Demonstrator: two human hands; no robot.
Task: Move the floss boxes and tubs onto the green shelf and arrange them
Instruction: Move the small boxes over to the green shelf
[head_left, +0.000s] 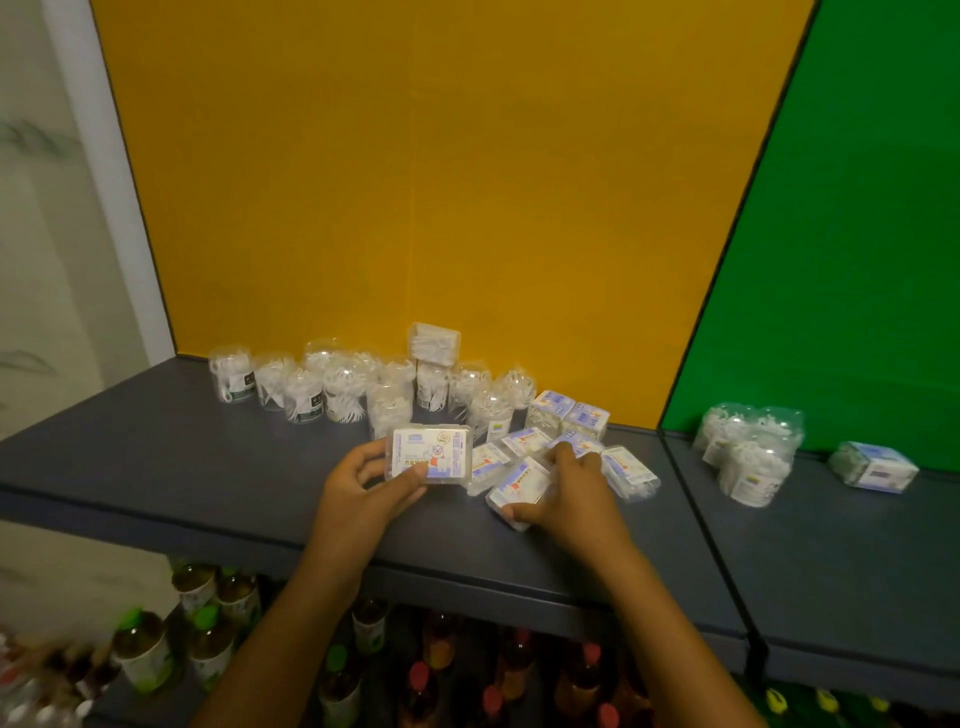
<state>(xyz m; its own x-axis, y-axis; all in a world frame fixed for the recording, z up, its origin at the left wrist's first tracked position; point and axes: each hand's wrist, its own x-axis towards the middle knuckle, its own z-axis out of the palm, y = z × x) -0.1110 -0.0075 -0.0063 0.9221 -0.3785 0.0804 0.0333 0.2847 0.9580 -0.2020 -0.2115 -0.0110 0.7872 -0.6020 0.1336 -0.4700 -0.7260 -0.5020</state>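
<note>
My left hand grips a flat clear floss box with a cartoon label, lifted just above the grey shelf in front of the yellow panel. My right hand is closed on another floss box lying on the shelf, among several more boxes. Behind them stand several clear round floss tubs, one box perched on top. On the shelf section before the green panel sit a cluster of tubs and one floss box.
A dark divider seam separates the yellow-backed and green-backed shelf sections. Below the shelf stand rows of bottles with green and red caps. A white wall and frame lie to the left.
</note>
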